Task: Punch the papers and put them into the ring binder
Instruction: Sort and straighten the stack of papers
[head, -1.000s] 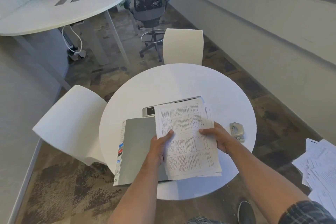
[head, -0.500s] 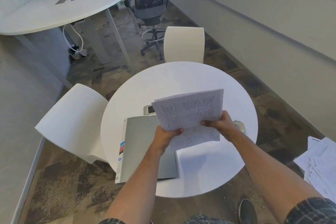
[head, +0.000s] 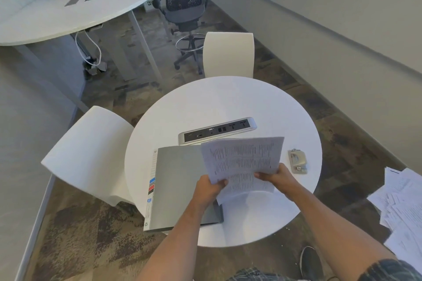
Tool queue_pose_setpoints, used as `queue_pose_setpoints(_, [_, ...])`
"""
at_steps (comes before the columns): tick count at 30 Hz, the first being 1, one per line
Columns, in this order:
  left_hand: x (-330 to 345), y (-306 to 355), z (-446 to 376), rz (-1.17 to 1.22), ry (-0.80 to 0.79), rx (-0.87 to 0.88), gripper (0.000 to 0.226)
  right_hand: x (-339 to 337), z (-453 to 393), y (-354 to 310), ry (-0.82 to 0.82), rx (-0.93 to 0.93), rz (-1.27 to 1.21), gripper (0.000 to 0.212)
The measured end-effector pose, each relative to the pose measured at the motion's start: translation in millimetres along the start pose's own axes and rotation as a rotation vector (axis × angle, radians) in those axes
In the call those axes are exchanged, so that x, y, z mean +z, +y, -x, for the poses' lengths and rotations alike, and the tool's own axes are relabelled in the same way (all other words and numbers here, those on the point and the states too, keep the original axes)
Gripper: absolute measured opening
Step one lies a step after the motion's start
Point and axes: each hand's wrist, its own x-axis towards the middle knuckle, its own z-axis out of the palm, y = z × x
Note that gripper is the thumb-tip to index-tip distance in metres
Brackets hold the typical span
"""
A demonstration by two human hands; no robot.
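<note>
Papers (head: pixel 243 159) lifted above the round table (head: pixel 228 98), tilted, printed side up | left hand (head: pixel 209 189) grips lower-left edge, right hand (head: pixel 277 177) grips lower-right | grey ring binder (head: pixel 180 185) closed, flat beneath-left | hole punch (head: pixel 298 161) right, apart | socket strip (head: pixel 217 130) behind

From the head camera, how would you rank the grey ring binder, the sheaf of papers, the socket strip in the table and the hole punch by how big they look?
1. Grey ring binder, lying closed.
2. Sheaf of papers; held up nearer the camera, so its lead over the strip is unsure.
3. Socket strip.
4. Hole punch, clearly smallest.
</note>
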Motion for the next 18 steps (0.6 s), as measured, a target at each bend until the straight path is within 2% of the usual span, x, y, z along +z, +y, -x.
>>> queue_pose_setpoints(3, [-3.3,-0.6,-2.7,-0.009,-0.013,0.028,0.020,-0.2,-3.9,-4.1,0.023,0.002,0.014,0.030])
queue_pose_setpoints(6, [-5.7,-4.5,-4.0,-0.038,-0.008,-0.010,0.012,-1.2,-3.6,-2.8,0.038,0.042,0.032,0.023])
queue_pose_setpoints(9, [-6.7,-8.1,-6.7,0.034,-0.008,-0.058,0.006,-1.2,-3.1,-0.7,0.094,0.035,0.023,0.013])
queue_pose_setpoints(12, [-7.0,-2.0,-8.1,0.095,0.004,-0.088,0.016,-0.5,-1.9,-2.4,0.109,-0.004,-0.003,0.016])
queue_pose_setpoints(14, [-5.3,-0.6,-9.8,0.156,0.038,-0.117,0.014,0.1,-1.8,-1.4,0.104,-0.010,0.031,0.020])
queue_pose_setpoints(18, [0.2,-4.1,-14.5,0.177,0.108,-0.207,0.022,-1.7,-6.9,9.3,0.109,0.056,0.131,0.028])
